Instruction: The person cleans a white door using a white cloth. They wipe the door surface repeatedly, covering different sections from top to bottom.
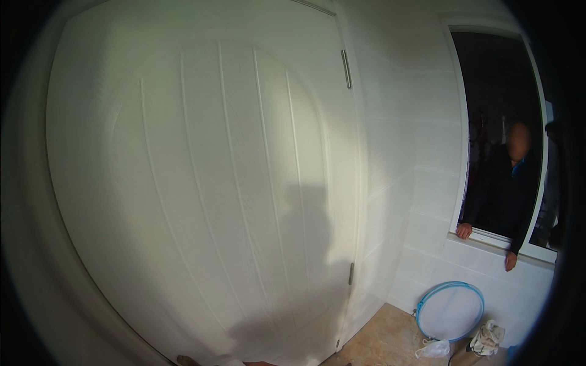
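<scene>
A white panel door (215, 183) with an arched, grooved design fills most of the view in front of me. Only a sliver of what looks like my right hand (260, 363) shows at the bottom edge, close to the door's lower part. A pale thing (229, 361) lies just left of it, too cut off to name. Farther left, a small brownish object (187, 360) pokes into view; I cannot tell what it is. My left hand cannot be made out. A shadow of a head and shoulders falls across the door's right half.
Metal hinges (346, 68) line the door's right side, beside a white tiled wall (412, 183). A person (508, 187) leans at an open window (499, 240), both hands at the sill. Below are a blue-rimmed round mesh item (451, 311), a plastic bag (434, 348) and a crumpled cloth-like bundle (487, 338).
</scene>
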Demonstrator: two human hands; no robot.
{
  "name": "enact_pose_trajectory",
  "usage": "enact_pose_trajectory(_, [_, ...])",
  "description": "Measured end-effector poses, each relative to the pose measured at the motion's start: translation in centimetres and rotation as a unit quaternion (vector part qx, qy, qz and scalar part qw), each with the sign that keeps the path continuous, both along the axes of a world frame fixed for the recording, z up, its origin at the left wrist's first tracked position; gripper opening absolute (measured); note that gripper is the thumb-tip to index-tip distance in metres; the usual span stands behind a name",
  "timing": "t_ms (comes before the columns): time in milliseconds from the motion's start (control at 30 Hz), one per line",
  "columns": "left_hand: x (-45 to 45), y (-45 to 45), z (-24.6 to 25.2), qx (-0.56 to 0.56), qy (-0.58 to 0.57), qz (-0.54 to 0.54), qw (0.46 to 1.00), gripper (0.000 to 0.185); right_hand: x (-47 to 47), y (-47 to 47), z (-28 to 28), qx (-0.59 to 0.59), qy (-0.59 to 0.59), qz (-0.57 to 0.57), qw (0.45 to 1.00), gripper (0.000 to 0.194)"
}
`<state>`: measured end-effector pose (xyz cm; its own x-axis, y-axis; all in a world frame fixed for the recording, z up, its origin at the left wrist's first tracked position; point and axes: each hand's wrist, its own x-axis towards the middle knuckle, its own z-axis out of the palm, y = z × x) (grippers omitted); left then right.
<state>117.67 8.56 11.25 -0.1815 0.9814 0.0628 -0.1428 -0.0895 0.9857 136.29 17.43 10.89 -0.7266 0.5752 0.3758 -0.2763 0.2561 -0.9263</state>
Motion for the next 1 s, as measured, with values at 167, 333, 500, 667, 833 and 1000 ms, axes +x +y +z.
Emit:
enact_pose_trajectory(167, [-0.8, -0.4, 1.9, 0.009, -0.075, 0.048, 0.996, 0.029, -1.6, -1.4, 0.9, -0.101, -0.025, -0.006, 0.995, 0.036])
enact_pose_trajectory(333, [-1.5, -0.5, 2.5, 0.021, -0.118, 0.039, 0.992, 0.028, -2.4, -3.0, 2.6, -0.161, 0.042, 0.000, 0.986, 0.032])
enact_pose_trajectory(500, [-2.5, -0.2, 3.2, 0.041, -0.154, 0.014, 0.987, 0.023, -3.5, -4.5, 4.3, -0.195, 0.061, 0.014, 0.979, 0.028])
enact_pose_trajectory(667, [-3.0, -0.2, 4.0, 0.076, -0.120, 0.017, 0.990, 0.016, -4.2, -4.5, 4.2, -0.187, 0.063, -0.042, 0.979, 0.028])
enact_pose_trajectory(833, [-3.3, -0.5, 3.7, 0.066, -0.145, -0.001, 0.987, 0.012, -4.2, -4.5, 3.2, -0.192, 0.063, -0.008, 0.979, 0.030])
enact_pose_trajectory(1000, [-3.7, -0.5, 2.9, 0.062, -0.161, -0.004, 0.985, 0.014, -4.1, -4.0, 2.9, -0.185, -0.003, -0.028, 0.982, 0.032])
